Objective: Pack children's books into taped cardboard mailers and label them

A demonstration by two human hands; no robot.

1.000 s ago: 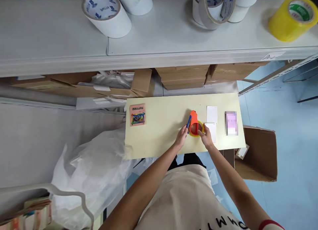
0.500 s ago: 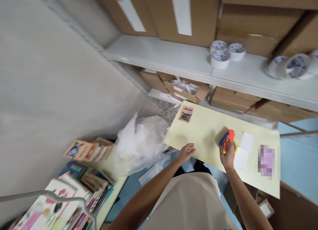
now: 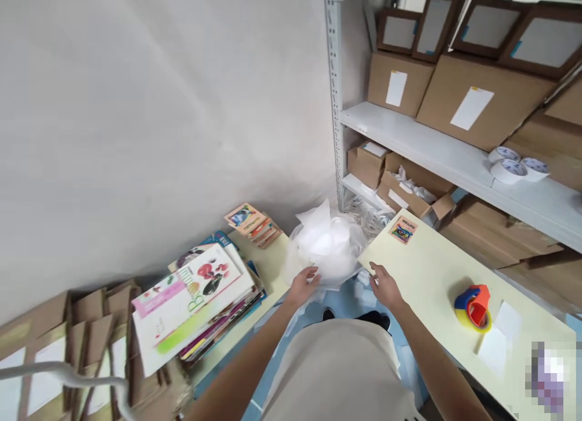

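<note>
My left hand (image 3: 304,286) hovers in front of a white plastic bag (image 3: 325,242), its fingers loosely curled and apart, holding nothing. My right hand (image 3: 385,284) is beside the near left corner of a pale yellow table (image 3: 427,275), also with fingers apart and nothing in them. On that table lies a small orange booklet or card (image 3: 403,229). Farther right sits a tape dispenser (image 3: 473,307) in orange, blue and yellow, with white paper sheets (image 3: 493,351) beside it.
To the left, another pale table (image 3: 279,260) bears a stack of books (image 3: 200,299) and a small pile of orange booklets (image 3: 254,224). Folded cardboard (image 3: 54,348) stands at lower left. A metal shelf (image 3: 409,139) at right holds cardboard boxes (image 3: 477,99) and tape rolls (image 3: 508,171).
The view has swung left, bringing the book stack further into sight. My right hand has let go of the tape dispenser, which stays on the table, and has moved left towards my left hand.
</note>
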